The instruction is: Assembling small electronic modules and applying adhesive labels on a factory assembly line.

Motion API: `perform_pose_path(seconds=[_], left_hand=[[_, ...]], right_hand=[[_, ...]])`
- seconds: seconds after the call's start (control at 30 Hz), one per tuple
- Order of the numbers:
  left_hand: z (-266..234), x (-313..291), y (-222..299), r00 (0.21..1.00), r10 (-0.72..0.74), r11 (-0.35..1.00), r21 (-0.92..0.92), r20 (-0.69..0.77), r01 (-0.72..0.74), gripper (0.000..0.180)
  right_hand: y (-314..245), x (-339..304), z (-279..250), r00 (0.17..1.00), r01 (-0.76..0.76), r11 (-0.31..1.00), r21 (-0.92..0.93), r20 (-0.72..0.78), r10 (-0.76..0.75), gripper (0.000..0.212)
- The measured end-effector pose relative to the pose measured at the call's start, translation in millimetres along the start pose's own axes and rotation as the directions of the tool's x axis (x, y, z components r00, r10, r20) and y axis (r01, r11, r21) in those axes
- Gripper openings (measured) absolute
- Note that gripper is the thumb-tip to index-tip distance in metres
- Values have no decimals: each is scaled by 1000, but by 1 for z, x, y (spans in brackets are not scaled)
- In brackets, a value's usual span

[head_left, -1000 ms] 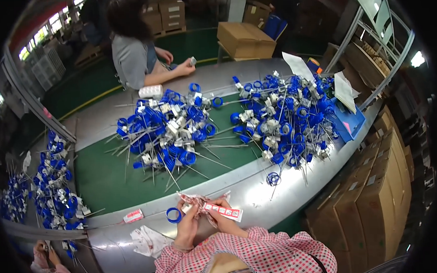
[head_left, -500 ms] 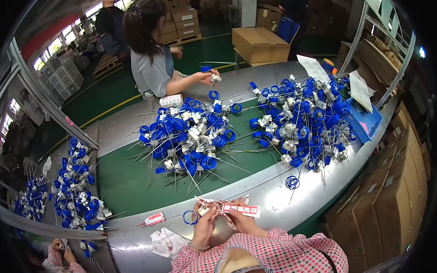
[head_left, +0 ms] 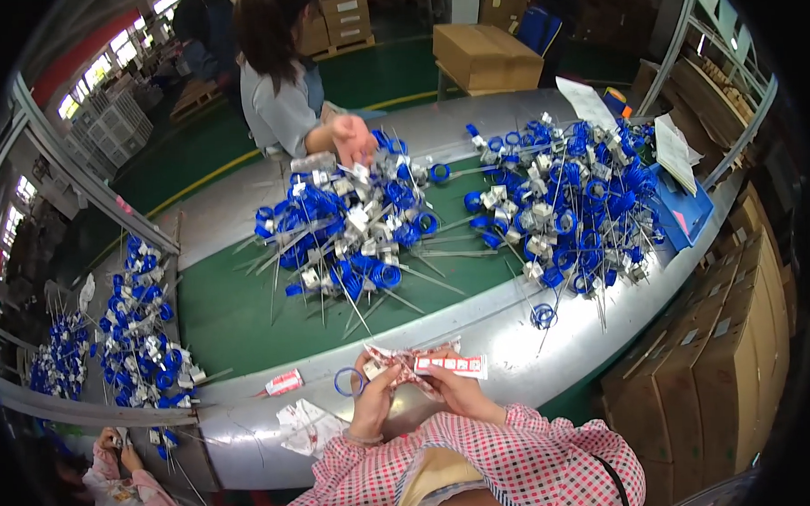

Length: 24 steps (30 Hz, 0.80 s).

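Observation:
Close to the table's near edge, my left hand [head_left: 373,404] is closed around a small white block [head_left: 372,368] with a blue coil [head_left: 348,382] looping out to its left. A stained, crumpled cloth [head_left: 403,360] is bunched against the block, between both hands. My right hand [head_left: 461,396] is closed too, its fingers pinching the cloth and a flat red-and-white tube [head_left: 462,366] that points right. The fingertips are partly hidden by the cloth. Left of my hands lie a second red-and-white tube [head_left: 284,382] and a white stained cloth [head_left: 309,428].
Tangled piles of blue-coiled white blocks with thin metal rods lie in the middle [head_left: 333,229] and at right [head_left: 573,202]. One loose coil [head_left: 543,316] sits nearer me. Across the table, a person's hand [head_left: 352,141] hovers over the middle pile. A blue tray [head_left: 685,212] stands far right.
The co-worker's hand has moved down to the middle pile, no longer holding up a coiled part. My hands stay nearly in place, still gripping the block, cloth and tube.

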State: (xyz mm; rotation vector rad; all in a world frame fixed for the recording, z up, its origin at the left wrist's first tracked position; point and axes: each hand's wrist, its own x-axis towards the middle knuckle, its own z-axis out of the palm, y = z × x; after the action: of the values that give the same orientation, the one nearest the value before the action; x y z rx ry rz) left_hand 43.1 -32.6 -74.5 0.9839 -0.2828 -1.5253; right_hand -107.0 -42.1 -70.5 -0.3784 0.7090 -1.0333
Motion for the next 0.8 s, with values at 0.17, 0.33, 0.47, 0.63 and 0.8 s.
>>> perform_pose_path(seconds=[0.17, 0.33, 0.47, 0.63, 0.8], left_hand=[[-4, 2, -5, 1000, 6, 998, -64, -14, -7, 54], [15, 1, 15, 993, 45, 998, 29, 112, -49, 47], [14, -4, 10, 997, 61, 998, 8, 45, -62, 46], [15, -9, 9, 998, 51, 999, -5, 26, -51, 46], [13, -7, 10, 991, 118, 992, 35, 68, -120, 45]], right_hand=[[-9, -1, -5, 999, 9, 993, -114, 32, -5, 12], [-20, -3, 4, 999, 32, 999, -14, 41, -32, 12], [-15, -7, -4, 998, 16, 1000, 20, 60, -18, 12], [-12, -10, -4, 999, 12, 999, 33, 45, -13, 12], [-16, -13, 1, 998, 56, 994, -93, 30, -53, 11]])
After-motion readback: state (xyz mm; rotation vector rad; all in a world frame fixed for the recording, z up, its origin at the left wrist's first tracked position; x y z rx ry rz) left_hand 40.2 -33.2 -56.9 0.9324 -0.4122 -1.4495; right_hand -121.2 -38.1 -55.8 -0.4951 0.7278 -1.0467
